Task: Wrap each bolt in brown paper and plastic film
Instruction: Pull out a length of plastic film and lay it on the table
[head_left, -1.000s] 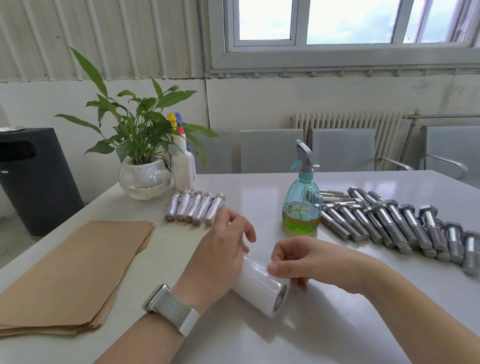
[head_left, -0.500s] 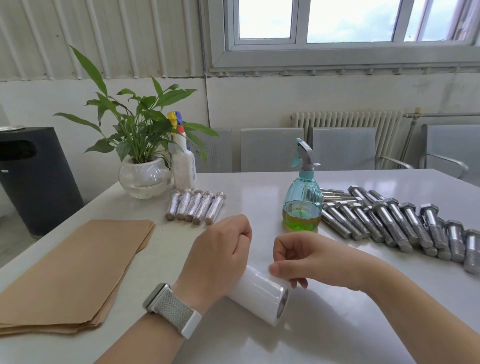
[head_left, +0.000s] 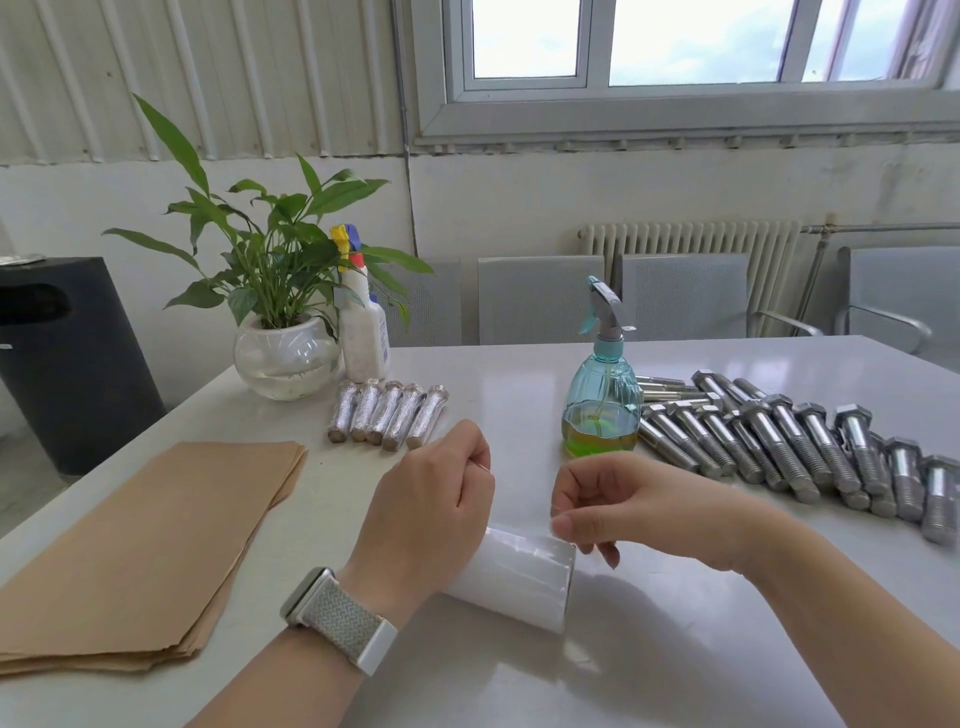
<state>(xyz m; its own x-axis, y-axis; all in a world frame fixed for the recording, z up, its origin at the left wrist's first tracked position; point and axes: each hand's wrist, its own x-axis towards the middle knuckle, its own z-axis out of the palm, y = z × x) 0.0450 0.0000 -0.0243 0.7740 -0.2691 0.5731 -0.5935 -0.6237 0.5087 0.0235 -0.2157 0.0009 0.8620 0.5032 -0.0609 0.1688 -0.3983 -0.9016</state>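
Fingers (head_left: 563, 522) pinching film roll (head_left: 511, 579), spray bottle (head_left: 601, 410) part-full

bare table (head_left: 498, 395) ahead, spray bottle (head_left: 601, 410) and bolts (head_left: 789, 447) blocking right

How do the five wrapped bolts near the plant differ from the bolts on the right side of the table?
The wrapped bolts are covered in crinkled shiny film; the bare bolts show plain metal threads and hex heads. The wrapped bolts are five in one tidy row; the bare bolts are far more, loosely overlapping. Both groups lie flat on the white table.
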